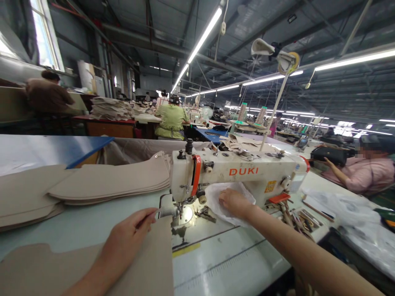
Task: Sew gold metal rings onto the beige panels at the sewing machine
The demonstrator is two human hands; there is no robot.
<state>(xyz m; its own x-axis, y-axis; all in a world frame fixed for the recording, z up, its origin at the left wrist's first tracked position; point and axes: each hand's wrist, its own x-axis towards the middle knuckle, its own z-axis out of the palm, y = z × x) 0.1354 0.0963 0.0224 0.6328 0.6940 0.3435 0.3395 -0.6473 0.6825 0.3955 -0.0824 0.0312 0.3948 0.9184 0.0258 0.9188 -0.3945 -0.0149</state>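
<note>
My left hand (131, 234) is closed in a pinch at the left of the needle area. A thin pale bit shows at its fingertips, too small to name. Beneath it lies a beige fabric panel (157, 259), flat on the table. A white sewing machine (216, 168) marked DUKI stands in front of me. Under its arm my right hand (233, 202) reaches into a white plastic bag (216, 205), fingers curled and tips partly hidden. Small dark metal pieces (206, 214) lie between the bag and the needle plate (186, 214).
Stacked beige panels (114, 183) lie at the left. A tray of tools and scraps (304, 220) and clear plastic (367, 230) are at the right. Thread cones (242, 112) rise behind the machine. Co-workers sit farther off; one at the right holds a black bag (331, 156).
</note>
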